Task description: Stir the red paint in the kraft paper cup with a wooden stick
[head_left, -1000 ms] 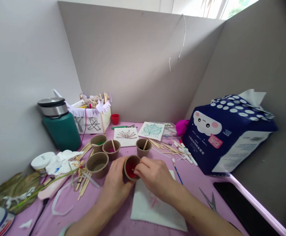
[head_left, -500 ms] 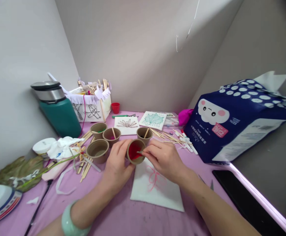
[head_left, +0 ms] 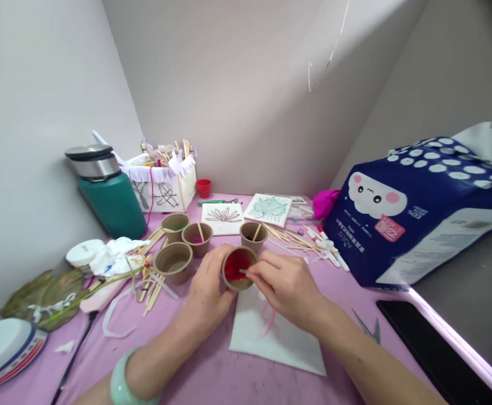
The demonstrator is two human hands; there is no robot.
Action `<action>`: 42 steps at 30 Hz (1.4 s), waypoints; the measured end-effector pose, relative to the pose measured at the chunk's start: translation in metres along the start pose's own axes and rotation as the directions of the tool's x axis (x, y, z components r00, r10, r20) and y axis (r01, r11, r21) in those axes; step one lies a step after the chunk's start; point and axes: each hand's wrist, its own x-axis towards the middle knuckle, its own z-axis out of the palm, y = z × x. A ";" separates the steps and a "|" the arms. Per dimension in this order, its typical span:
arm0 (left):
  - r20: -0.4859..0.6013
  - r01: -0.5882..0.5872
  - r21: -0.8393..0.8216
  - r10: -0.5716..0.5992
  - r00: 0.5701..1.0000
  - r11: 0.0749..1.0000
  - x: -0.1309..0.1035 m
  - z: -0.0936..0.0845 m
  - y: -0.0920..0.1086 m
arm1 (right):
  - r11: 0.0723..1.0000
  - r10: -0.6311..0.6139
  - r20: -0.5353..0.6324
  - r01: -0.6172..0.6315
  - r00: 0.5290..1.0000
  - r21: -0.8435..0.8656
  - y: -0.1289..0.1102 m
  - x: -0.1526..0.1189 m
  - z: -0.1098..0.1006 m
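My left hand is closed around a small brown cup, tilted so its mouth faces me. Red paint coats the inside of it. Between the fingertips of my right hand is a thin stick, its end dipping into the red. Below both hands lies a white canvas panel bearing a pink flower-like drawing, partly hidden by my right hand. Other brown cups stand just behind: an almost bare one, one with a magenta tint, one with green and one with a dark content.
At left are a green bottle, a decorated box of sticks and a white bowl. Two drawn panels, a flower and a leaf, lie behind. A blue tissue pack, scissors and a black phone are at right.
The view has shifted slightly, so everything sits a little further right and lower. The stick remains inside the red cup, and both hands keep their grips.
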 end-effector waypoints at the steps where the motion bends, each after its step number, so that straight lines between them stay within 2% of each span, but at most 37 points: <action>1: 0.002 0.017 -0.017 -0.017 1.000 1.000 0.000 0.000 0.000 | 0.999 0.013 0.010 -0.014 1.000 0.030 -0.001 0.000 0.000; 4: 0.031 0.063 -0.048 -0.061 0.998 0.997 -0.002 0.001 0.000 | 0.996 0.068 0.003 -0.068 0.998 0.061 0.000 -0.001 0.000; 6: 0.048 0.069 -0.060 -0.066 0.997 0.996 -0.003 0.001 -0.001 | 0.998 0.043 0.043 -0.044 0.998 0.042 0.002 -0.002 0.001; 8: 0.055 0.071 -0.062 -0.068 0.996 0.996 -0.003 0.002 -0.002 | 1.000 0.017 0.056 -0.016 0.998 -0.015 0.004 -0.002 0.002; 12: 0.057 0.069 -0.052 -0.066 0.996 0.996 -0.004 0.002 -0.004 | 0.991 -0.001 -0.006 0.000 1.000 -0.133 0.002 -0.001 0.003; 17: 0.056 0.061 -0.055 -0.058 0.997 0.997 -0.003 0.001 -0.005 | 0.995 0.074 0.033 -0.077 0.997 0.067 -0.009 -0.001 0.003; 19: 0.059 0.052 -0.054 -0.048 0.997 0.997 -0.003 0.001 -0.004 | 0.999 0.046 0.019 -0.046 0.999 0.016 -0.009 -0.001 0.004; 21: 0.051 0.041 -0.050 -0.039 0.998 0.998 -0.003 0.001 -0.004 | 0.994 0.001 -0.006 -0.002 1.000 -0.105 -0.006 -0.002 0.005; 24: 0.043 0.033 -0.037 -0.031 0.999 0.999 -0.003 0.001 -0.004 | 0.973 -0.001 -0.060 -0.012 0.998 -0.231 -0.003 -0.003 0.006; 30: 0.031 0.021 -0.036 -0.020 0.999 0.999 -0.004 0.001 -0.006 | 0.997 0.066 -0.002 -0.066 0.998 0.036 -0.010 -0.001 0.006; 36: 0.013 -0.031 0.030 0.031 0.999 0.999 -0.005 0.001 -0.008 | 0.987 0.031 -0.074 -0.042 0.997 -0.153 -0.006 -0.002 0.006; 39: 0.007 -0.047 0.050 0.047 0.999 0.998 -0.004 0.001 -0.008 | 0.994 -0.007 -0.030 0.004 1.000 -0.112 -0.006 -0.002 0.005; 42: -0.003 -0.049 0.072 0.049 0.999 0.996 -0.003 0.000 -0.008 | 0.999 0.021 -0.036 -0.022 0.999 -0.027 -0.006 -0.002 0.002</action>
